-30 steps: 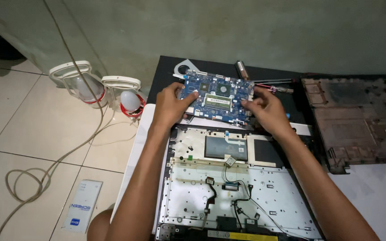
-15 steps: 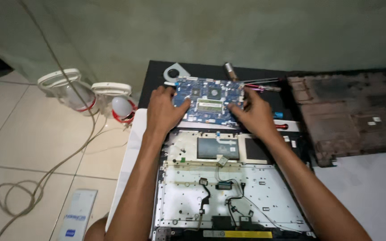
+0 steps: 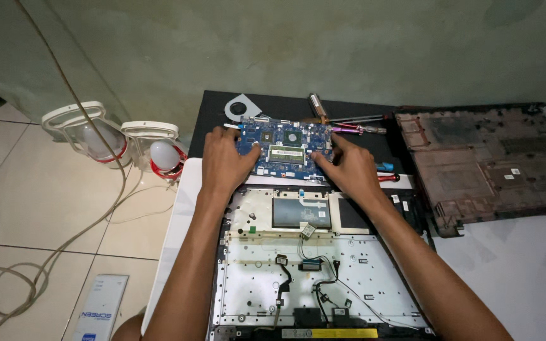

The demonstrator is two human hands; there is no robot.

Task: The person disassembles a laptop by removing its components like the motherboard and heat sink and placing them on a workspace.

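Head view, looking down: near the middle of the frame, a little above centre, both hands hold a blue circuit board (image 3: 285, 148) by its two short ends. The left hand (image 3: 225, 161) has its fingers curled over the board's left edge, thumb towards the board's near side; the right hand (image 3: 352, 167) grips the right edge the same way, fingers bent and closed on it. The board lies on a black mat (image 3: 213, 117), just above an opened laptop chassis (image 3: 317, 265) that fills the lower centre, its pale metal plate and thin black cables showing. In the upper centre, beyond the board, lie a small grey fan (image 3: 242, 107) and several screwdrivers (image 3: 349, 123). On the right sits a dark laptop bottom cover (image 3: 488, 161), turned inside up. On the left, on the tiled floor (image 3: 26, 202), stand two white lamps with red rings (image 3: 127, 142), and a pale cable (image 3: 14, 284) is coiled in the lower left beside a small white box (image 3: 101, 309).
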